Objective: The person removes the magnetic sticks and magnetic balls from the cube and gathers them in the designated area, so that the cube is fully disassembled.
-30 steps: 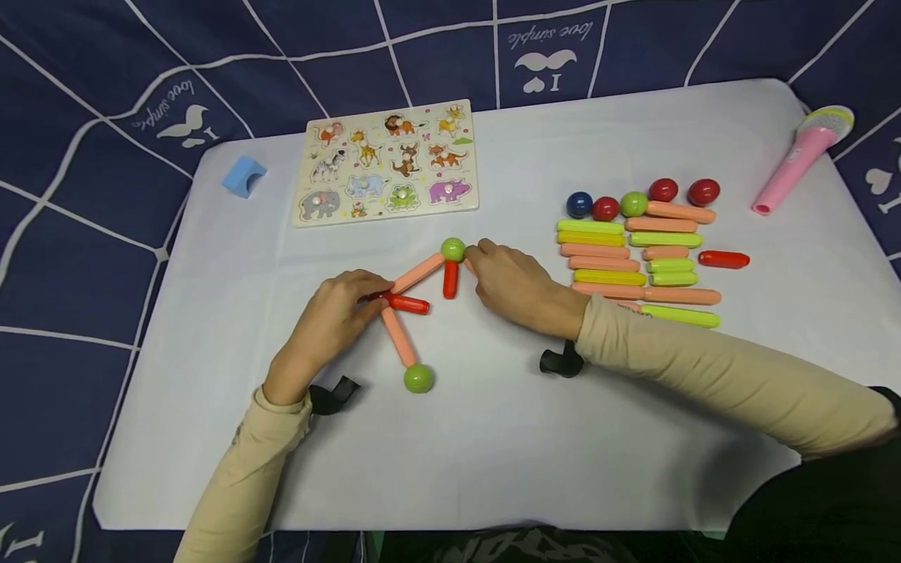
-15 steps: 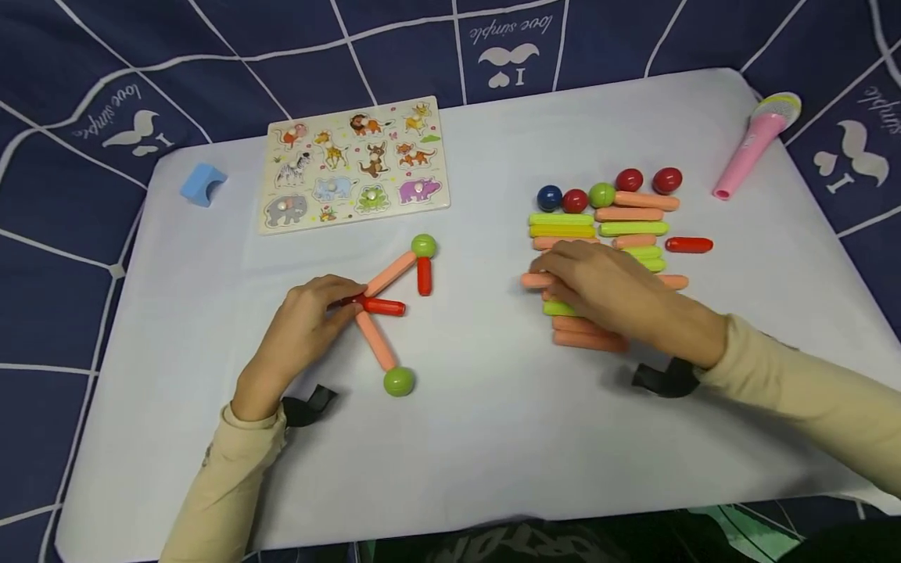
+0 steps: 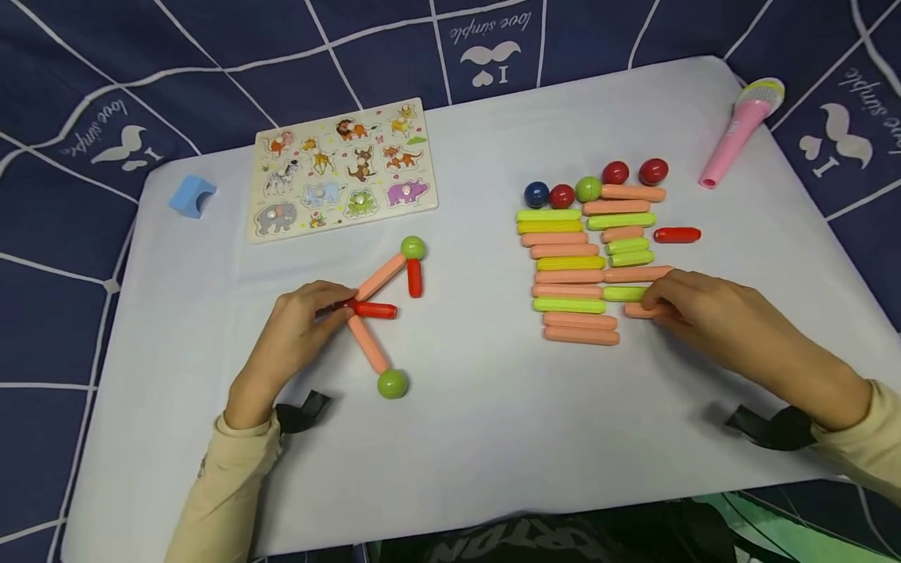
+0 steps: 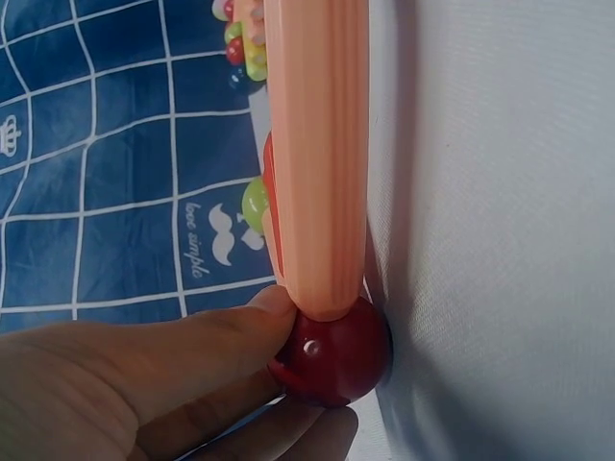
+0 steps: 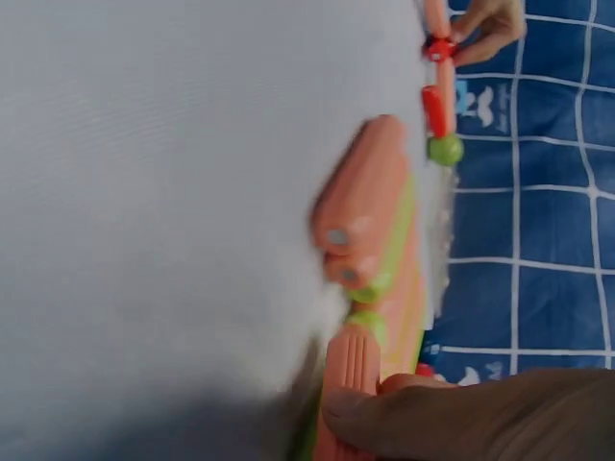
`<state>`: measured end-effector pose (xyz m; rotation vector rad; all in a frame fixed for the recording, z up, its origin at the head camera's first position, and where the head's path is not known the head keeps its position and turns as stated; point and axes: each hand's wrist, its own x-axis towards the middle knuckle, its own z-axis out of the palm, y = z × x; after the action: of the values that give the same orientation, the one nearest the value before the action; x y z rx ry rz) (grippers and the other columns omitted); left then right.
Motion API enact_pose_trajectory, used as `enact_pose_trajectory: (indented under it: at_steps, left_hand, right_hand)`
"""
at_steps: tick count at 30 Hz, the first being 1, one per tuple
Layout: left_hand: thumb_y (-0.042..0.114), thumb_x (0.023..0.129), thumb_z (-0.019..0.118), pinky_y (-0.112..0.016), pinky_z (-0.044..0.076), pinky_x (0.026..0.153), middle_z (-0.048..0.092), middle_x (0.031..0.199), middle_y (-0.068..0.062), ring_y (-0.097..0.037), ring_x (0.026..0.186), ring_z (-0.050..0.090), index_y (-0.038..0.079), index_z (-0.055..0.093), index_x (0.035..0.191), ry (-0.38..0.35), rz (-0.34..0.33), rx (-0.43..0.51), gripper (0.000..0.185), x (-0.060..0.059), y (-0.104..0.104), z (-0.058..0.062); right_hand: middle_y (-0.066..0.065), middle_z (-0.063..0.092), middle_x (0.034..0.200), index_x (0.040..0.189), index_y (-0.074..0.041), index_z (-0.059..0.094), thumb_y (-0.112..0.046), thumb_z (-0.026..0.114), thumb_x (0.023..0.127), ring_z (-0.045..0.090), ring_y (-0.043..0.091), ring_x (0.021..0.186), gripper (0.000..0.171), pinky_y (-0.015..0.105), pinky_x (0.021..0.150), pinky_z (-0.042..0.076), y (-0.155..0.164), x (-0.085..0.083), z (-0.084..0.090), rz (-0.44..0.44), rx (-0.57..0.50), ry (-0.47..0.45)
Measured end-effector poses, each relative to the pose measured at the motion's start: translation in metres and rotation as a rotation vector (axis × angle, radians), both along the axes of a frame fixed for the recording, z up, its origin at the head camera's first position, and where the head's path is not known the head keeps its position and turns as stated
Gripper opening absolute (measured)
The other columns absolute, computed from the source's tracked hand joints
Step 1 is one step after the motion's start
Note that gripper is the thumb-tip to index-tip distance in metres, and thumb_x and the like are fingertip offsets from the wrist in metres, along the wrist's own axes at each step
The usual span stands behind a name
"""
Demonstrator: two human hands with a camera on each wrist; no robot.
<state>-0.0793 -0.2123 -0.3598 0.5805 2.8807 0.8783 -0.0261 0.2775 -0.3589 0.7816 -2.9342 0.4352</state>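
On the left of the table my left hand pinches a dark red ball between thumb and fingers. From that ball run an upper orange stick, a red stick and a lower orange stick. Green balls cap the outer ends, one upper and one lower; a second red stick extends from the upper one. My right hand pinches a short orange stick at the lower right of the stick rows. Its far end is hidden by the fingers.
Rows of orange, green and yellow sticks lie right of centre, with red, green and blue balls above them. A loose red stick lies beside them. Farther back are an animal puzzle board, a blue block and a pink toy microphone.
My right hand has left the upper green ball and crossed to the stick rows, where it now pinches a short orange stick. My left hand keeps holding the red ball.
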Motion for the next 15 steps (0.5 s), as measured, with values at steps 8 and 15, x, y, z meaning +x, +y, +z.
enact_pose_trajectory:
  at_steps: [8,15]
  left_hand:
    - [0.0,0.089,0.07,-0.048,0.055,0.082,0.069,0.11,-0.015,-0.03,0.098,0.065,-0.003,0.071,0.114,-0.011,0.0,0.003,0.025,0.002,-0.002,0.001]
    - [-0.003,0.088,0.07,-0.048,0.052,0.088,0.068,0.111,-0.016,-0.03,0.104,0.064,-0.003,0.07,0.117,-0.043,-0.021,0.025,0.029,0.001,-0.004,0.002]
  right_hand:
    - [0.008,0.063,0.083,0.095,-0.003,0.066,-0.004,0.091,0.062,0.058,0.02,0.071,0.041,0.046,0.062,0.057,-0.004,-0.003,-0.01,0.016,0.0,0.05]
    - [0.009,0.066,0.096,0.101,-0.001,0.071,-0.007,0.089,0.068,0.062,0.023,0.084,0.038,0.043,0.068,0.058,-0.06,-0.017,0.012,0.101,-0.034,0.004]
